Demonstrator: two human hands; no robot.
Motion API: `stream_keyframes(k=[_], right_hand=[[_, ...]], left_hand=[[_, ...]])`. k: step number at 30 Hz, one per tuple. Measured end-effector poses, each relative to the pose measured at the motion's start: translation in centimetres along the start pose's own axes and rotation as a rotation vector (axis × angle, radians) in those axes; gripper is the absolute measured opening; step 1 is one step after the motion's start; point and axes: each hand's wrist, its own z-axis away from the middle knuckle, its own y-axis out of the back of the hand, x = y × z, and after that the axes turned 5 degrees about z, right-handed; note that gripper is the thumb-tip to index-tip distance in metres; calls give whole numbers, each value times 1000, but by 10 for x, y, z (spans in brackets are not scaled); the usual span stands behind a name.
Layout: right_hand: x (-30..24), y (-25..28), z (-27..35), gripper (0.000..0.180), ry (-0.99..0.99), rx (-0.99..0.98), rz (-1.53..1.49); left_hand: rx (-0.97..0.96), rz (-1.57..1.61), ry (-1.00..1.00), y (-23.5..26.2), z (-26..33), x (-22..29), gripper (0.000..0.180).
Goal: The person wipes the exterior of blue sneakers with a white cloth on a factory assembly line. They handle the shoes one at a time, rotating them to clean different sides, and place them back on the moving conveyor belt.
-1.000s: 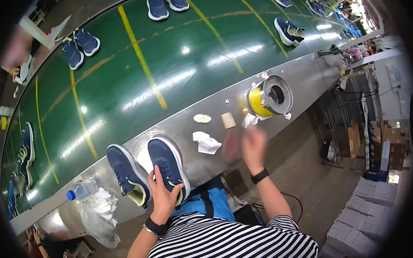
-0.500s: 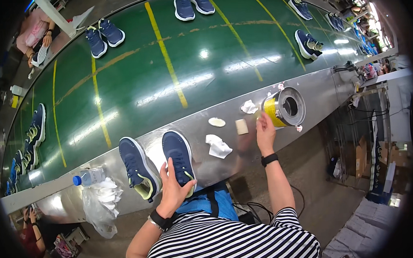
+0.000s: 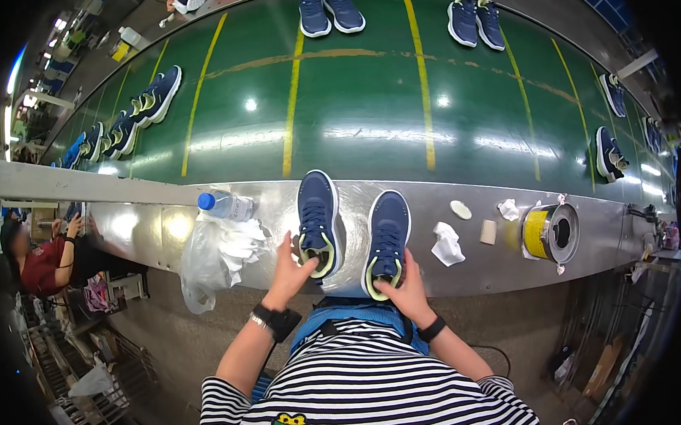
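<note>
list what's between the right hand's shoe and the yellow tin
The head view shows a large white scrap, a pale oval piece, a beige block and a small white scrap.

Metal bench (image 3: 495, 269), navy shoes (image 3: 389, 222), bottle (image 3: 232, 207), tin (image 3: 537, 234)

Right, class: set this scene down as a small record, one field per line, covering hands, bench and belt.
Left grip: thumb at the opening of the left shoe
Right grip: thumb at the opening of the right shoe, fingers along its outer side
Toes: pointing away from the person
Bench, left: blue-capped bottle, clear bag
Bench, right: white scrap, beige block, yellow-sided can
Belt: green, yellow lines, more navy shoes
</note>
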Motion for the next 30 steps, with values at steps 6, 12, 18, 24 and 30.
stream_keyframes(k=[6, 12, 18, 24, 30], right_hand=[[-17, 8, -29, 72, -63, -110, -514], [-7, 20, -13, 51, -214, -136, -653], [1, 15, -7, 38, -198, -135, -685], [2, 14, -8, 50, -167, -102, -614], [-21, 5, -10, 64, -63, -27, -630]], left_hand=[[-238, 589, 502, -13, -15, -10, 34], [-261, 662, 690, 0, 4, 11, 26], [-401, 725, 632, 6, 3, -3, 34], [-374, 713, 621, 9, 4, -8, 35], [-263, 612, 555, -5, 9, -3, 35]])
